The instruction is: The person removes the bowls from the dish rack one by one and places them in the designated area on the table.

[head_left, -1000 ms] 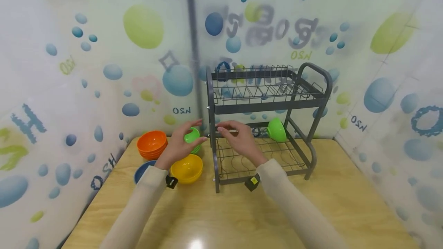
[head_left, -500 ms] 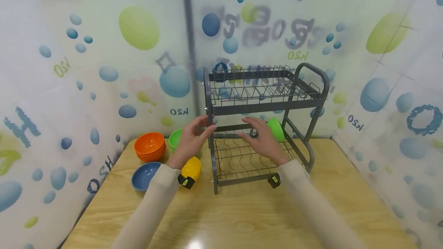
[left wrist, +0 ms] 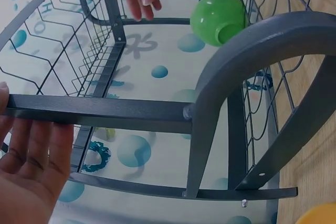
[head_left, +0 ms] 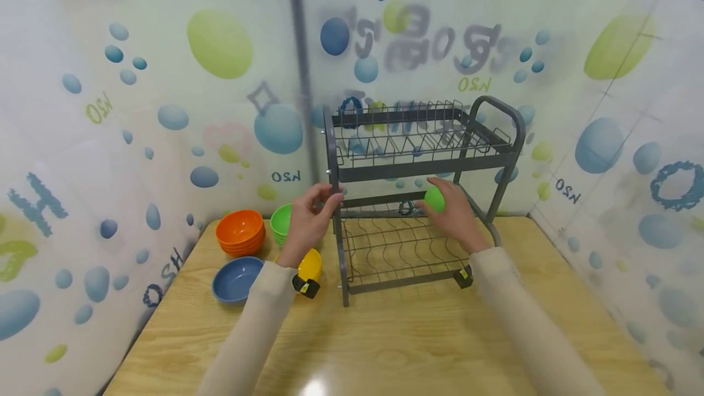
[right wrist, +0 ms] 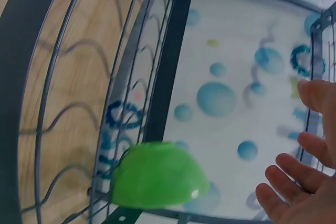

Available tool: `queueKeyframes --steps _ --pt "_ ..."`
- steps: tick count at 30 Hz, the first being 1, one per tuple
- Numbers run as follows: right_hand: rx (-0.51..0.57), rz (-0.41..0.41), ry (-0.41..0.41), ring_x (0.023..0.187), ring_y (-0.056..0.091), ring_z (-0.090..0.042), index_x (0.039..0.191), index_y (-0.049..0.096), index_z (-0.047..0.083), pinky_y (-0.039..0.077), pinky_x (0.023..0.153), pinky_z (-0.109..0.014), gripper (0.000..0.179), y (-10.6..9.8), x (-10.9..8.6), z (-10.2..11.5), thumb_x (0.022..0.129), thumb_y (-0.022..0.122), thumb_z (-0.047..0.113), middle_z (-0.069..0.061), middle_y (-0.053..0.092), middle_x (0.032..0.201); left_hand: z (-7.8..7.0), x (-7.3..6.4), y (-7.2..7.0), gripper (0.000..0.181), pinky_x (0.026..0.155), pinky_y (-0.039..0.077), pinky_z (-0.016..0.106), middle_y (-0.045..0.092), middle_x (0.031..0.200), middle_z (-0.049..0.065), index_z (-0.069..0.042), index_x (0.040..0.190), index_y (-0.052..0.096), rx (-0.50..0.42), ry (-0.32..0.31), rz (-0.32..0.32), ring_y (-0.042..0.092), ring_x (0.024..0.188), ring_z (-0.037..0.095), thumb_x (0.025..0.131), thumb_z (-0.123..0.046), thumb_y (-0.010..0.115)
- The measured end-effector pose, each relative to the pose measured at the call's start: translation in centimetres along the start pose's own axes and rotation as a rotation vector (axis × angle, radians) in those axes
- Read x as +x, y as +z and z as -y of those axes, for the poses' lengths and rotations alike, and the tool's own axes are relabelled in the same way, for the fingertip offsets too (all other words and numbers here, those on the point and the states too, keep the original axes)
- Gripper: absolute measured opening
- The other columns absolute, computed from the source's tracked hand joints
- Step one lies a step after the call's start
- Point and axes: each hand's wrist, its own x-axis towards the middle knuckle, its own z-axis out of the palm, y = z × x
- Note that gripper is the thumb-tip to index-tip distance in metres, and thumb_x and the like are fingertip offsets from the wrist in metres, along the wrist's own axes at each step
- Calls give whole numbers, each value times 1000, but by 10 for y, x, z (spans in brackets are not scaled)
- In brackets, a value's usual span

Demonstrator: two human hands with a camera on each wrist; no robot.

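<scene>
A dark grey two-tier dish rack [head_left: 426, 168] stands on the table. My left hand [head_left: 309, 216] grips its left side; in the left wrist view the fingers [left wrist: 39, 145] curl under a flat side bar, with the thumb partly out of frame. On the lower tier, toward the right end, a green bowl [right wrist: 160, 177] rests tilted on its side. My right hand [head_left: 455, 216] reaches into that tier and partly covers the bowl in the head view. The right wrist view shows its fingers [right wrist: 294, 182] loosely spread, apart from the bowl, holding nothing.
Left of the rack are stacked orange bowls [head_left: 240, 231], stacked green bowls [head_left: 279, 223], a blue bowl [head_left: 236, 280] and a yellow bowl [head_left: 312, 263] partly behind my left wrist. The rack's upper tier has wire dividers. Patterned curtain walls [head_left: 220, 109] enclose the wooden table [head_left: 374, 347].
My left hand has moved right from above the bowls and taken hold of the rack's left side. My right hand has moved right, from the rack's left post to the tilted green bowl.
</scene>
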Motion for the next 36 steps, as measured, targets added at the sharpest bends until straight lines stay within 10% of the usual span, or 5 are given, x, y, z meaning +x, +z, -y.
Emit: queueKeyframes --steps 15,36 --pt "24 70 206 141 42 -50 158 28 -5 37 116 -65 69 3 2 -42 106 56 31 -33 42 154 -22 -7 6 18 73 58 25 70 101 24 4 115 68 -22 8 -31 64 90 46 103 -7 61" --pt "149 -52 410 120 62 -44 136 61 -5 55 100 -55 38 22 8 -71 107 54 19 -29 65 131 -26 -8 4 19 74 55 22 68 100 25 7 115 67 -55 5 -22 61 90 49 103 -7 61"
